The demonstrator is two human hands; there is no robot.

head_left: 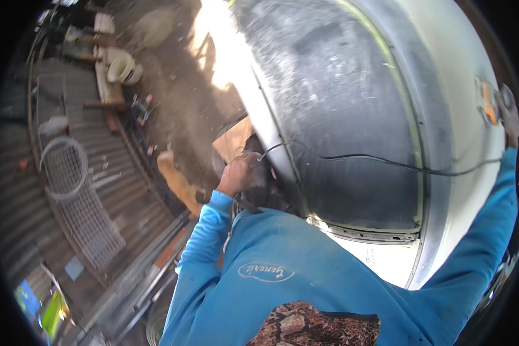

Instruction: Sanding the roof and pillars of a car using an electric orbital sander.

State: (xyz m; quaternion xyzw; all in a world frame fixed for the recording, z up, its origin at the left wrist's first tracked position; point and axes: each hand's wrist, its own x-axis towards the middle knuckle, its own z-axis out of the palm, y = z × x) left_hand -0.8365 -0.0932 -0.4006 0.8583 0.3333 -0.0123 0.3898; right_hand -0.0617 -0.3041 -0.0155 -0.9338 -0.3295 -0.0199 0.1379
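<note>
At the far right, my right hand (511, 122) is closed around an orange and grey power sander (489, 104), its flat face against the pale body panel (470, 57) of a vehicle. A black power cord (380, 159) runs from there, slack, across the dark, dusty window (340, 109). Its other end reaches my left hand (237, 175), which is closed on it left of the window, low in front of my body. Yellow-green masking tape (399, 75) edges the window. The fingertips of my right hand are partly hidden by the sander.
A tan animal (177, 181), seemingly a dog, stands on the dirt floor (176, 109) to my left. Farther left lie corrugated metal sheets (17, 202), wire mesh (89, 222) and a coiled ring (47, 187). A pale bucket (121, 69) stands at the back left. Long metal bars (135, 291) lie at lower left.
</note>
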